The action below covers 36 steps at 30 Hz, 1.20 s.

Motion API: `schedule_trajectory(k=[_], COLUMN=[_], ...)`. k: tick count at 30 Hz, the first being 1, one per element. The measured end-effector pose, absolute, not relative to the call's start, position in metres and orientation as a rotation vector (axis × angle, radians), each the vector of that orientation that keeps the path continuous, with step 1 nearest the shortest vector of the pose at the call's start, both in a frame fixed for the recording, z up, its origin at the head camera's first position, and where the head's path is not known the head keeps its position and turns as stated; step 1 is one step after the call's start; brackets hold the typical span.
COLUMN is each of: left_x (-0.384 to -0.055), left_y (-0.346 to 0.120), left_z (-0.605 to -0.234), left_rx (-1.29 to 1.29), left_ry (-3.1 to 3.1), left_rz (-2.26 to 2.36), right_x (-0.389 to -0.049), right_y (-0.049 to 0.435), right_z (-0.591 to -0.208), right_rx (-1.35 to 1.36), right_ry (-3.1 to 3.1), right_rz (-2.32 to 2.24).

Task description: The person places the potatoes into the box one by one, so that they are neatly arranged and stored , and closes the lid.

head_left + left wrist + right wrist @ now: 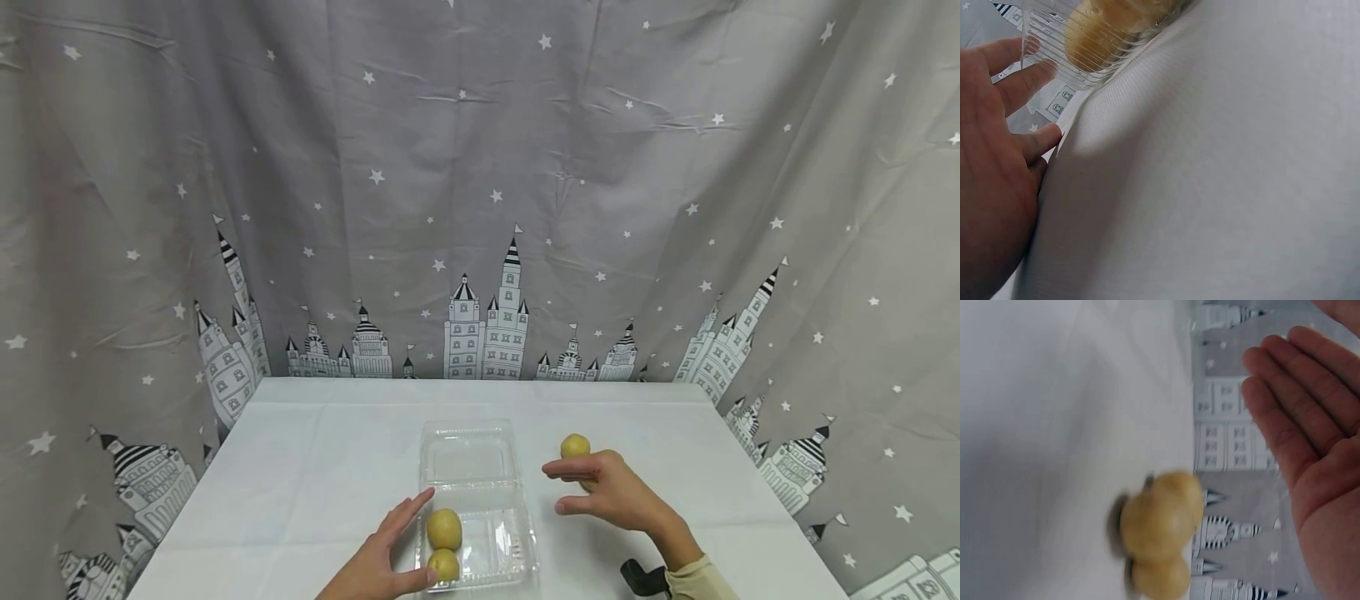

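A clear plastic clamshell container (pixel 491 575) lies with its lid folded back on the table. Two potatoes sit along the left side of its base, a larger potato (pixel 444 529) behind a smaller potato (pixel 443 566). My left hand (pixel 378 554) is at the container's left side, fingers extended; in the left wrist view fingertips (pixel 1041 72) appear to touch its ribbed wall. To the right, my right hand (pixel 611 492) hovers with straight fingers and holds nothing. Beyond it is a potato (pixel 575 445), with another mostly hidden by the hand. The right wrist view shows three potatoes (pixel 1159 526) clustered together.
A white cloth covers the table (pixel 315 467). Behind and around it hangs a grey curtain (pixel 420 208) with stars and castles. A black strap-like piece (pixel 643 577) is at the right wrist, beside a light sleeve (pixel 699 581).
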State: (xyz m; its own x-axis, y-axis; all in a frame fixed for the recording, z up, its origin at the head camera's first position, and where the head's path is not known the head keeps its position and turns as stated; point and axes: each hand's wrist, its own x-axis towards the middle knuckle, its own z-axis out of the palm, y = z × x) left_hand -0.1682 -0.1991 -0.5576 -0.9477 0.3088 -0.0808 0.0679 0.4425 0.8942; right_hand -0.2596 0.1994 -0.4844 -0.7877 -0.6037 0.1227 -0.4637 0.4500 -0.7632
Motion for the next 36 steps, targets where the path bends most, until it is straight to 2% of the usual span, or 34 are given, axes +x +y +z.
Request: schedule_trajectory(k=[11,20,36], left_x=[-0.167,-0.169,-0.170], left_y=[-0.198,-0.199,-0.198], left_z=[-0.557,-0.558,-0.561], left_rx=[0.300,0.355,0.321], left_ry=[2.465,2.452,2.463], left_rz=[1.506,1.523,1.508], right_x=[-0.266,-0.269,-0.282], right_y=[0.249,0.283,0.323], right_z=[-0.481,-0.469,-0.476], right_rx=[-0.919,-0.798,-0.728], right_ry=[2.566,2.618,2.691], right_rz=[-1.202,-1.104,-1.071])
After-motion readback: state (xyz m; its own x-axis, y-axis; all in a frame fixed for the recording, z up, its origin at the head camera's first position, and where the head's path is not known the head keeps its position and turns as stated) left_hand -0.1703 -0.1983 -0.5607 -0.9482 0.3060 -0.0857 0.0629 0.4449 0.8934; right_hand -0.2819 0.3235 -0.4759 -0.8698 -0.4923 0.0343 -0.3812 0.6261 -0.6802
